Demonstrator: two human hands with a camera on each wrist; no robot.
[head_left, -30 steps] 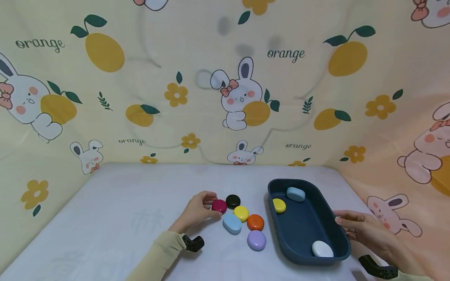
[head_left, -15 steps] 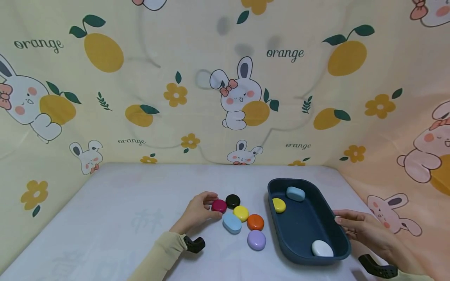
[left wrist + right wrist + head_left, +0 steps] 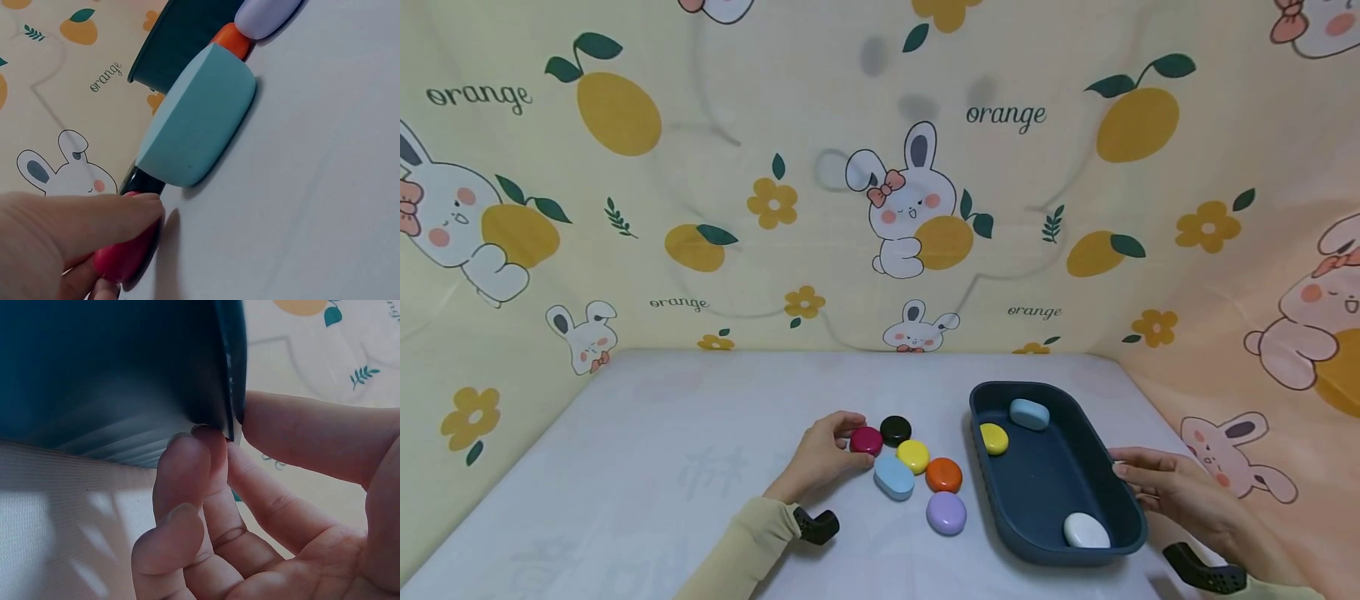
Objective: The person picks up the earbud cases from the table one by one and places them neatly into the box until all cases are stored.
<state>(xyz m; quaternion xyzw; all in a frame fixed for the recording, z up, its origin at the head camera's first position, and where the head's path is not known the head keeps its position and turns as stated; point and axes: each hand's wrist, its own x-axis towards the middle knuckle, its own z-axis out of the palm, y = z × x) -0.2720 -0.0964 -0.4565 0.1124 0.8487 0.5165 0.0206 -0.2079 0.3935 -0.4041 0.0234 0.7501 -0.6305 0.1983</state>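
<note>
Between thumb and fingers, my left hand [image 3: 823,454] pinches a magenta pebble-shaped piece [image 3: 867,442] at the left end of a loose group on the white table. Against it, or nearly so, are a black round piece [image 3: 896,431] and a light blue oval one [image 3: 894,477], which looks large in the left wrist view. My right hand [image 3: 1187,492] grips the right rim of a dark blue tray [image 3: 1052,557]; in the right wrist view the thumb lies on one side of the rim and fingers on the other. Inside the tray are blue [image 3: 1029,414], yellow [image 3: 995,439] and white [image 3: 1086,531] pieces.
Yellow [image 3: 913,457], orange [image 3: 943,475] and lilac [image 3: 946,512] pieces lie between the left hand and the tray. Behind the white tabletop [image 3: 700,500] hangs a patterned cloth [image 3: 820,100] with rabbits and oranges, which also runs down both sides.
Both hands, the tray and the pieces stay in place relative to one another. Only a slight leftward shift of the whole head view is visible.
</note>
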